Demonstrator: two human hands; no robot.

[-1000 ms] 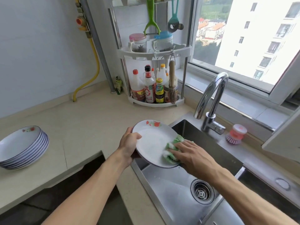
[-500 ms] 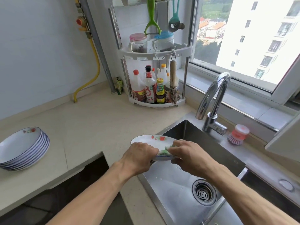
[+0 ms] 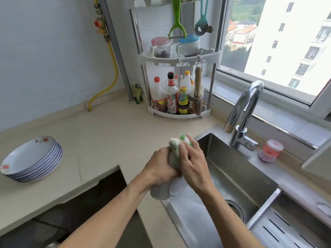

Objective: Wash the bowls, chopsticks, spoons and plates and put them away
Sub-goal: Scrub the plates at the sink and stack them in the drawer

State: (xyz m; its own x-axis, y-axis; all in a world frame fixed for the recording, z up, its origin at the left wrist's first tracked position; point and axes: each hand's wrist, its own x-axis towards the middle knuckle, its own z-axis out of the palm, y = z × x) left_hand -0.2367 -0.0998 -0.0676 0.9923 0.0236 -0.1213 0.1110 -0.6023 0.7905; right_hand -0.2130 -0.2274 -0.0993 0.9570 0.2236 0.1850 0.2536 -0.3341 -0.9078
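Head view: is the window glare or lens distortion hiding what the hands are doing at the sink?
Head view: window overexposed, the building outside nearly blown out; left hand, right hand, plate and sponge evenly lit and readable; wide-angle bends the rack posts; faucet shows bright highlights; sponge edges slightly soft.

plate stack left of sink (faucet behind)

Bright daylight from the window at upper right, building outside nearly blown out, glare on the chrome tap, soft shadows on the pale worktop, wide-angle bending at the edges, slight softness overall, dark lower left corner.
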